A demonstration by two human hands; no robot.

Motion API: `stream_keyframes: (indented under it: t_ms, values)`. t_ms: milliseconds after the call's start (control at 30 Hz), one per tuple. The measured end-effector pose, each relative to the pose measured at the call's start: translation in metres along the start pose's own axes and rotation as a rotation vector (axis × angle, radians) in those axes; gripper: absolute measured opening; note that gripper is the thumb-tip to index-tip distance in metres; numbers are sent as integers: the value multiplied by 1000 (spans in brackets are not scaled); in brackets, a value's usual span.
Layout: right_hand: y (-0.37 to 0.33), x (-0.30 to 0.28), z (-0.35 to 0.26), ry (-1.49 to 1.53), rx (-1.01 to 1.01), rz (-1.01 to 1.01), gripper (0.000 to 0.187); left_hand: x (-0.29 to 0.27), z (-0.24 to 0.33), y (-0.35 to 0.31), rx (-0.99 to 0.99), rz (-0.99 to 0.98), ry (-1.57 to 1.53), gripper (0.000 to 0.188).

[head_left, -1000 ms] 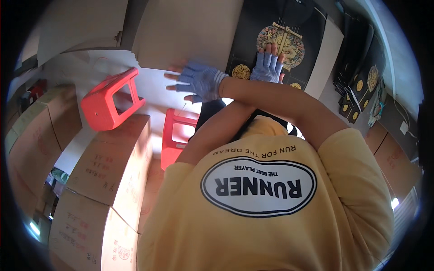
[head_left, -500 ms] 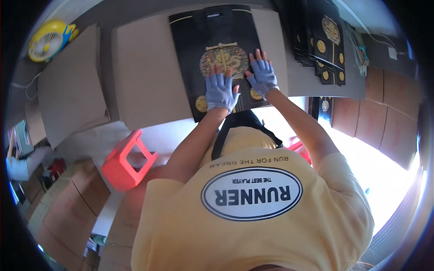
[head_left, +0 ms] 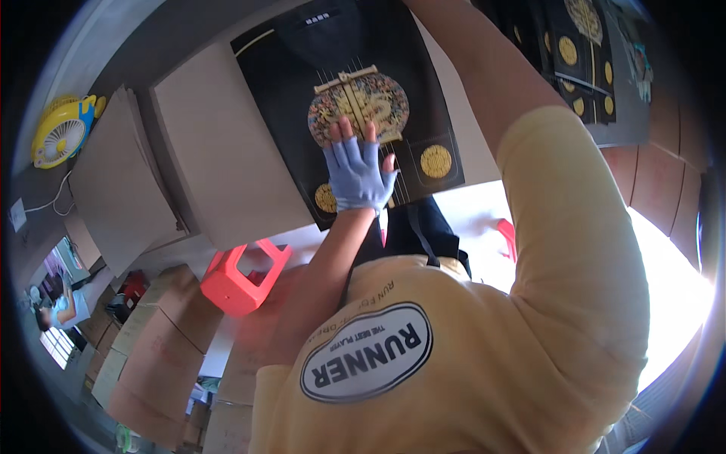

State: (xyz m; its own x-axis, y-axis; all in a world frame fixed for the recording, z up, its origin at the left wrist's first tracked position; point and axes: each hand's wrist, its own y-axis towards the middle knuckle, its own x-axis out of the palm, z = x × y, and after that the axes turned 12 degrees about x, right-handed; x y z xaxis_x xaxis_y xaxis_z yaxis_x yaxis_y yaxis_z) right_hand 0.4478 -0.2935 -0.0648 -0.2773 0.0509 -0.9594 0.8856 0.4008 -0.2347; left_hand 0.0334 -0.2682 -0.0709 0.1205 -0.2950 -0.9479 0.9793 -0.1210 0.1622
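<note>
My left hand (head_left: 357, 172), in a fingerless blue-grey glove, lies flat with its fingers spread on a large black printed piece (head_left: 412, 68). This piece bears a round, colourful emblem with gold bars and smaller gold discs; whether it is a flat bag or a sheet I cannot tell. It rests tilted on grey-brown board (head_left: 227, 136), its lower edge hanging over the table's near side. My right arm reaches far forward past the piece's right side, and its hand is beyond the upper edge of the picture.
More black printed pieces (head_left: 556, 76) are stacked at the right. Cardboard sheets (head_left: 113, 181) and a yellow fan (head_left: 64, 136) stand at the left. A red plastic stool (head_left: 242, 280) is below the table, near cardboard boxes (head_left: 162, 348). Another person (head_left: 64, 306) is at far left.
My right hand has left the black piece and gone forward out of view. My left hand stays flat on it. The view has turned and shifted closer.
</note>
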Motion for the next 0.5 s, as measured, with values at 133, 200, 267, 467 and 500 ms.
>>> stream_keyframes:
  t_ms: [133,200,267,467,500]
  values:
    - [-43,35,16,-328,-337,350,57,-2,1,10,30,44,42,66]
    - [-119,47,14,-278,-448,341,60,1,2,1,36,59,48,65]
    - [-186,42,21,-232,-565,319,64,6,0,7,52,118,60,63]
    - [-376,70,34,-263,-426,5,66,9,-3,4,71,128,79,64]
    - [-405,70,32,-275,-404,-72,69,8,-4,4,66,141,84,63]
